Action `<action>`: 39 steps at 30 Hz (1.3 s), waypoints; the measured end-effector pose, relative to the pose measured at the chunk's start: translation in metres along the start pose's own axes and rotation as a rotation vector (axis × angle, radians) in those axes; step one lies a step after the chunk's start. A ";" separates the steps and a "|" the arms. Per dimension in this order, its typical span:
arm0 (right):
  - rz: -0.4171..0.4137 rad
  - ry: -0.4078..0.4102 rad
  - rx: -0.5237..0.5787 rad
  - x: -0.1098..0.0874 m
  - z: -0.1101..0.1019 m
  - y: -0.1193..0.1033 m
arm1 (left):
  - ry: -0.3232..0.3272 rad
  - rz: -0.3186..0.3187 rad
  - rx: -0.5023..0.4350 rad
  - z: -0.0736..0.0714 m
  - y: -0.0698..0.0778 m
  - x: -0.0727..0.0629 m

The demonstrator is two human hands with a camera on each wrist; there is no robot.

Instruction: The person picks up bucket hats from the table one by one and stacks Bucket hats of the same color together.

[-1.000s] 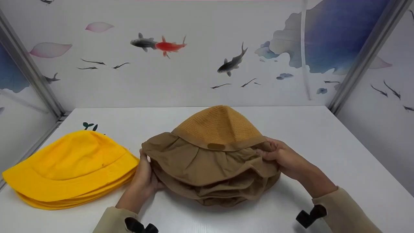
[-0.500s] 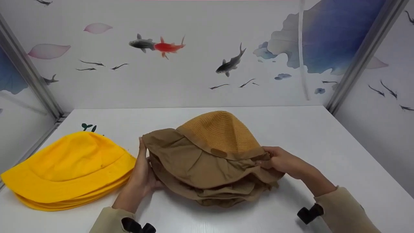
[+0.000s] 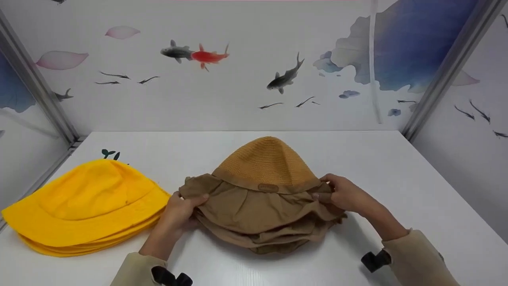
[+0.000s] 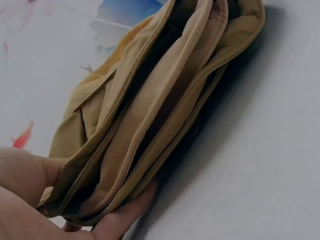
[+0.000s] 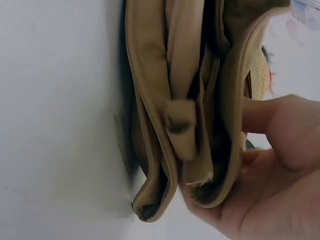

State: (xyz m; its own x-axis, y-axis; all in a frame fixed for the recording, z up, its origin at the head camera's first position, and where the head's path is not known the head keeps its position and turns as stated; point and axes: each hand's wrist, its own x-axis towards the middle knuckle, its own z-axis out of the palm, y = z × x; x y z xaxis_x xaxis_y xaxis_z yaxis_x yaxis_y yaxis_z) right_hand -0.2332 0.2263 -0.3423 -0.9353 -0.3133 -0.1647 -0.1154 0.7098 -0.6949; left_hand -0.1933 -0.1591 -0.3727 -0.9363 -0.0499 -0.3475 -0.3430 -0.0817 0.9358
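A stack of brown sun hats (image 3: 246, 208) stands in the middle of the table, the top one with a woven tan crown (image 3: 270, 163) and a small oval patch. In the head view my left hand (image 3: 176, 212) grips the brims at the left, thumb on top. The left wrist view shows the fingers (image 4: 125, 215) underneath several layered brims. At the right side my right hand (image 3: 347, 194) pinches the upper brim. In the right wrist view the lower brims (image 5: 150, 150) hang outside that grip, and a small fabric tab (image 5: 181, 122) sticks out between layers.
Several nested yellow bucket hats (image 3: 87, 202) lie at the left, close beside my left hand, with a green sprout-shaped decoration (image 3: 109, 153) behind the crown. White panels with painted fish enclose the table (image 3: 397, 171) at the back and sides.
The hat stack tipped down to the right, then came level again. My left thumb has come over the top of the left brim, which sits lower. My right hand keeps its hold.
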 end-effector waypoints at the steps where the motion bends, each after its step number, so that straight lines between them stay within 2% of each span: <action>1: 0.003 0.033 -0.018 -0.001 0.001 -0.001 | 0.007 0.010 0.013 0.001 -0.001 0.001; 5: -0.015 0.146 -0.082 -0.005 0.002 -0.006 | 0.023 0.032 0.046 0.005 -0.003 0.001; 11: 0.007 0.184 0.063 -0.008 0.000 -0.008 | 0.052 0.029 0.071 0.008 -0.007 0.001; 14: -0.018 0.206 0.059 -0.007 0.004 -0.004 | 0.085 0.061 0.135 0.012 -0.007 0.000; 17: -0.091 0.214 -0.077 -0.004 0.012 0.002 | 0.166 0.134 0.296 0.015 -0.006 -0.003; 20: -0.137 0.141 -0.156 -0.001 0.018 0.010 | 0.263 0.274 0.531 0.019 -0.005 -0.008; 24: -0.129 0.035 -0.138 0.003 0.019 0.017 | 0.336 0.470 0.821 0.026 -0.005 -0.016; 25: -0.129 0.020 -0.133 0.003 0.018 0.018 | 0.347 0.509 0.872 0.028 -0.005 -0.017; 27: -0.120 -0.002 -0.142 0.003 0.016 0.018 | 0.361 0.548 0.967 0.032 -0.004 -0.020; 30: -0.113 -0.027 -0.153 0.002 0.013 0.016 | 0.335 0.597 1.078 0.035 0.000 -0.024; 33: -0.111 -0.039 -0.152 0.003 0.011 0.013 | 0.268 0.612 1.163 0.034 0.006 -0.025; 35: -0.110 -0.047 -0.146 0.004 0.011 0.013 | 0.217 0.628 1.192 0.029 0.007 -0.024; 39: -0.110 -0.083 -0.129 0.005 0.011 0.013 | 0.099 0.592 1.184 0.020 0.004 -0.022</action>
State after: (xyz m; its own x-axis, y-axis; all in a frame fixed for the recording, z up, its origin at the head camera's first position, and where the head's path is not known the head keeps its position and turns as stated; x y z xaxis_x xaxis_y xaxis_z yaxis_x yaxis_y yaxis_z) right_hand -0.2357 0.2273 -0.3599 -0.8845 -0.4405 -0.1535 -0.2621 0.7415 -0.6176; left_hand -0.1761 -0.1381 -0.3602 -0.9740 0.1469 0.1725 0.2071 0.8858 0.4153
